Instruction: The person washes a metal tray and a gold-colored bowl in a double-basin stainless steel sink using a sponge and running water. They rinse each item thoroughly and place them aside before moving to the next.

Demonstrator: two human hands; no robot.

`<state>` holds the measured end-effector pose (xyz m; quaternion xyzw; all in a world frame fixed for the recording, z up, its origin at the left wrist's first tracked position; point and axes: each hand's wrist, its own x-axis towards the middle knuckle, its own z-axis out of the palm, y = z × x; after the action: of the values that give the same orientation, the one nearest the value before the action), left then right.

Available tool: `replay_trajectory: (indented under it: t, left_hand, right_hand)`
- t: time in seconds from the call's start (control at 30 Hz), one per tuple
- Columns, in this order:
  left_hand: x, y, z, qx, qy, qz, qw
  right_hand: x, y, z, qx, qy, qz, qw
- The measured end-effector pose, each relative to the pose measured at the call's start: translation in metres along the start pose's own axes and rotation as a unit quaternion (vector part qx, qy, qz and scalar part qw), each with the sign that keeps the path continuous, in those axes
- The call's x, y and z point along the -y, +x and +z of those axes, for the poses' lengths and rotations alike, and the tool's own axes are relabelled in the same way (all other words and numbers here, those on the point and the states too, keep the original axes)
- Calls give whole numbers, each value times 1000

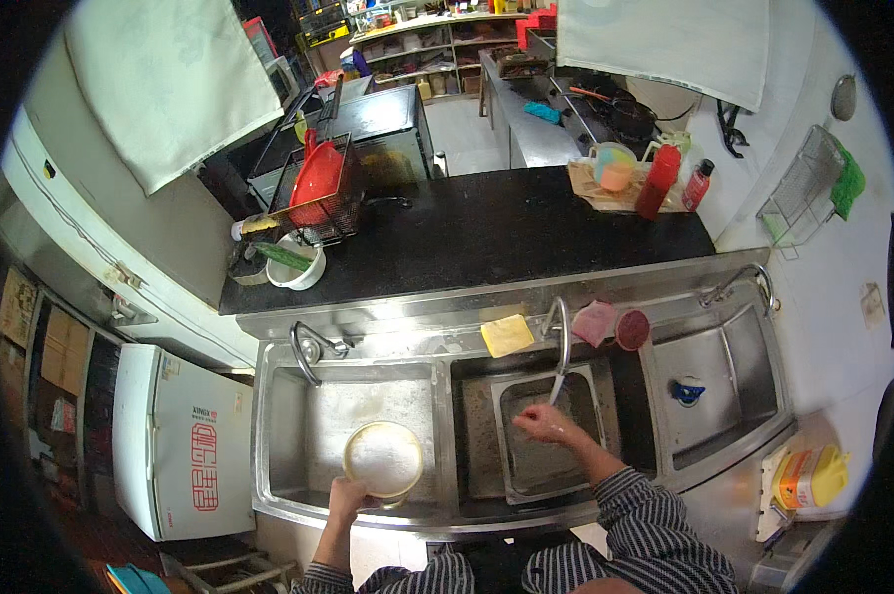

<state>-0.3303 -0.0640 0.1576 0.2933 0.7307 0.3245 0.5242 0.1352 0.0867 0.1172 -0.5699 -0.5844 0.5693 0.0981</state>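
Observation:
My left hand [349, 497] grips the near rim of a round container [384, 457] with a pale yellow rim, over the left basin [328, 401] of a stainless steel sink. The container looks whitish inside; what it holds cannot be made out. Over the middle basin [480, 445], my right hand [547, 423] is bent at the fingers, just below the spout of a curved tap [563, 334]. Pale specks show near its wrist, and nothing is visible in it. Beneath it a rectangular metal pan [517, 486] sits in that basin.
A yellow cloth [507, 335], a pink cloth [594, 323] and a round dark-red pad [633, 330] lie on the sink's back ledge. A blue scrubber [687, 391] is in the right basin. On the black counter [461, 230] stand a white bowl [298, 278] and a red bottle [658, 182].

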Motion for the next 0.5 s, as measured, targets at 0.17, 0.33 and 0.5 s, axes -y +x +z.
replay_trajectory:
  t: [0.17, 0.33, 0.5]
  left_hand:
    - [-48, 17, 88, 199, 280, 231, 910]
    - [-64, 53, 222, 198, 280, 233, 910]
    - [-71, 59, 331, 111, 225, 246, 936]
  right_hand:
    - [23, -38, 0, 132, 204, 43, 969]
    - [-10, -52, -49, 81, 205, 51, 974]
    - [-57, -49, -79, -235, -76, -35, 968]
